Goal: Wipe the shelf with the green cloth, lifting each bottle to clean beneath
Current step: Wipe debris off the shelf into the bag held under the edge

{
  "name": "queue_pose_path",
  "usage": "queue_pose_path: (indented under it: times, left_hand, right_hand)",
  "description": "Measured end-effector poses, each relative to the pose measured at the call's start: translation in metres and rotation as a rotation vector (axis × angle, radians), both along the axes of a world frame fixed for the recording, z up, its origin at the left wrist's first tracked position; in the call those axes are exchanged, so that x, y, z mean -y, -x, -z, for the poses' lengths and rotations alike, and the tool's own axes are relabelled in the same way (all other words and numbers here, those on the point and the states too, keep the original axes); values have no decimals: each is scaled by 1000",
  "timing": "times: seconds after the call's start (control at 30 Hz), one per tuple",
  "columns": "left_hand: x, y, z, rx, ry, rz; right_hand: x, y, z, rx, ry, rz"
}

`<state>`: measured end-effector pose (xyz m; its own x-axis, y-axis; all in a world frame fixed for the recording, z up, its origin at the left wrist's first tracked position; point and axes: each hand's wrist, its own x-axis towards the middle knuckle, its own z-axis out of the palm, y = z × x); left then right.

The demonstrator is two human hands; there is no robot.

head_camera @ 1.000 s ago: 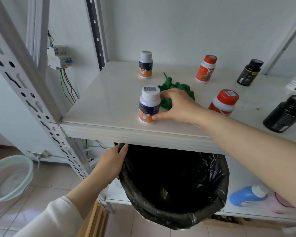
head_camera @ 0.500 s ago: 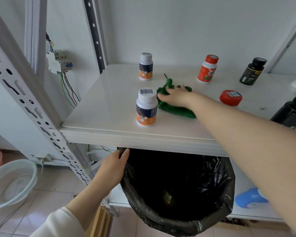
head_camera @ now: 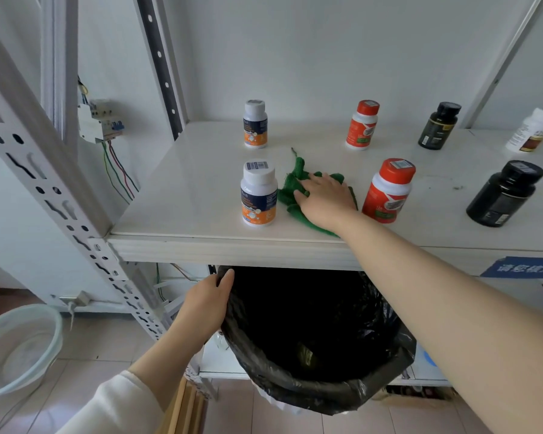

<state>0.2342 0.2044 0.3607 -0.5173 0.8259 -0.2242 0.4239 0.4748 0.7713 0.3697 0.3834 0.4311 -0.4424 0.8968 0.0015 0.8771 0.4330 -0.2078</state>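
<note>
My right hand [head_camera: 323, 200] lies flat on the crumpled green knitted cloth [head_camera: 290, 191], fingers straight and spread, pressing it onto the pale glossy shelf board [head_camera: 185, 189] rather than gripping it. The cloth sits between the white-capped bottle with the blue and orange label [head_camera: 258, 194], just beside it on my left, and the red-capped bottle with the red label [head_camera: 389, 191], close on my right. Its long axis runs from a thin tail at the back left to a corner near the shelf's front edge. That edge matters most, I think: the black plastic bin bag [head_camera: 295, 389] gapes directly below it, so a pull towards me would carry any dirt over the lip and in. My left hand [head_camera: 207, 303] is on the bag's rim under the shelf, well apart from the cloth, and I cannot tell whether it pinches the plastic or only steadies it. A second ago my right fingers were round the white-capped bottle; half a second ago they were on the cloth farther back. Now the bottle stands free and the cloth has come nearer the front edge.
</note>
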Motion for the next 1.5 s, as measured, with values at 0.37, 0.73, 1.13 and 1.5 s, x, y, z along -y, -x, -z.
queue_pose_path:
  times: [0.37,0.73,1.13,1.5]
  left_hand:
    - [3,-7,-1,-17,19,6]
    - [2,-54,0,-88,70,155]
    - [-31,-150,0,-32,33,138]
    - [-53,-211,-8,104,46,-72]
  right_hand:
    - [70,-29,0,-185,-159,13]
    - [142,-122,2,-655,343,153]
    - [94,-256,-43,-1153,828,180]
    - [-55,-338,-138,-1186,618,0]
